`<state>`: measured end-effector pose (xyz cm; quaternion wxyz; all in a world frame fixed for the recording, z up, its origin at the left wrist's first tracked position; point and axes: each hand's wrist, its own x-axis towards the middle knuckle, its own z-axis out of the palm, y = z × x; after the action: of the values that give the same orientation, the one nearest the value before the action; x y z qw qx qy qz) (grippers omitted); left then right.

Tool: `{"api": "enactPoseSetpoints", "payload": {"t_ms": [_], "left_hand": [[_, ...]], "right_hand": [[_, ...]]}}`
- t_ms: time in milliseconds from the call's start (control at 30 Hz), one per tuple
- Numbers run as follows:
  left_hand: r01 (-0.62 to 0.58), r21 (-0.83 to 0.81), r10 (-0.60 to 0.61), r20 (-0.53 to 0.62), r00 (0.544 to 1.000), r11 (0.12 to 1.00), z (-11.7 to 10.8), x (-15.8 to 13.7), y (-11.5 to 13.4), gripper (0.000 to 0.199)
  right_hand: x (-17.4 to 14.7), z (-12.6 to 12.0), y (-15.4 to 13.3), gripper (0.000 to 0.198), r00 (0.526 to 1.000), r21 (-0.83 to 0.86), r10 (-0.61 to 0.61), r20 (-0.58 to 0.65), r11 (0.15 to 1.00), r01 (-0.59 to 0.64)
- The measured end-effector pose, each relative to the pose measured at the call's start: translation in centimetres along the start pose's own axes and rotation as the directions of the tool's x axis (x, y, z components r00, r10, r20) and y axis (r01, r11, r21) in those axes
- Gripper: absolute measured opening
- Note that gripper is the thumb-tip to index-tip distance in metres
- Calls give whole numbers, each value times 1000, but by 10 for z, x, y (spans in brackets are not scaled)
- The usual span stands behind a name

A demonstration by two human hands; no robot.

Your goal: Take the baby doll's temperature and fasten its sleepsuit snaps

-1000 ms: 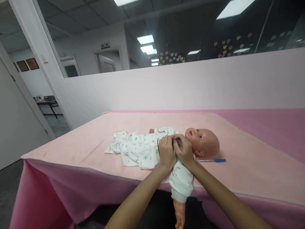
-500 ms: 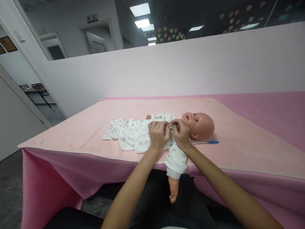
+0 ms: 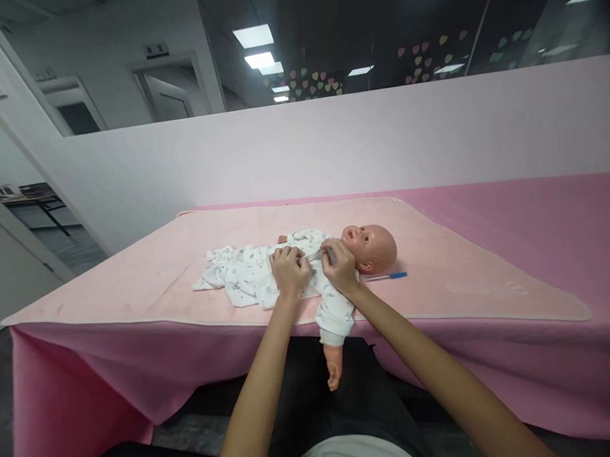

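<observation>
A baby doll [image 3: 376,246] lies on its back, head to the right, one arm hanging over the table's near edge. It wears a white patterned baby outfit [image 3: 244,274]. My left hand [image 3: 290,269] is closed on the cloth at the doll's chest. Close to the doll's chin, my right hand [image 3: 340,262] pinches the top part of the same outfit. A strip of white cloth stretches between the two hands. My fingers hide the exact spots they grip.
Beneath the doll a peach mat [image 3: 467,276] covers a table draped with pink cloth [image 3: 550,233]. Beside the doll's head lies a pen with a blue end [image 3: 398,275]. A white wall [image 3: 382,142] with dark glass above stands behind the table.
The view has turned to the right, so everything sits further left. My hands have moved slightly apart, and the cloth between them is pulled out more.
</observation>
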<state>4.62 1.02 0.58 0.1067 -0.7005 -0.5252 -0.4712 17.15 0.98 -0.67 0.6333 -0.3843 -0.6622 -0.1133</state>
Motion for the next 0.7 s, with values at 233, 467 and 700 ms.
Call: {"api": "enactPoseSetpoints", "payload": {"t_ms": [233, 467, 700], "left_hand": [[-26, -40, 26, 0, 1000, 999, -3, 0, 2, 8], [-3, -84, 2, -12, 1000, 996, -2, 0, 2, 8], [37, -43, -37, 18, 999, 998, 1, 1, 3, 9]], "right_hand": [[0, 1, -1, 22, 999, -42, -22, 29, 999, 23], [-1, 2, 0, 23, 999, -14, -14, 34, 1000, 15], [-1, 3, 1, 25, 1000, -10, -25, -3, 1000, 25]]}}
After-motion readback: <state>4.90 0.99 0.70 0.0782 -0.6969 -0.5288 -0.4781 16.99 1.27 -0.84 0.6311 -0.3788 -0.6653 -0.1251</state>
